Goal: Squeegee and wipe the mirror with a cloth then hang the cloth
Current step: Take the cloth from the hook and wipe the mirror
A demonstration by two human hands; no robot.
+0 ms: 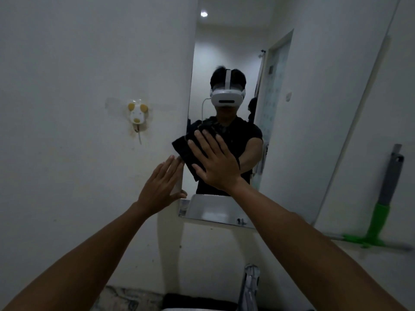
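Observation:
A tall frameless mirror (226, 59) hangs on the white wall ahead. My right hand (215, 163) lies flat with fingers spread, pressing a black cloth (183, 149) against the glass near the mirror's left edge. Part of the cloth sticks out past that edge onto the wall. My left hand (160, 187) is open, fingers straight, resting on the mirror's lower left edge and the wall beside it. A green and grey squeegee (381, 212) leans against the wall at the right, its blade on a ledge.
A white hook shaped like an animal face (137, 114) is stuck to the wall left of the mirror. A chrome tap (249, 286) rises below, over a sink edge. The mirror reflects a person with a headset and a doorway.

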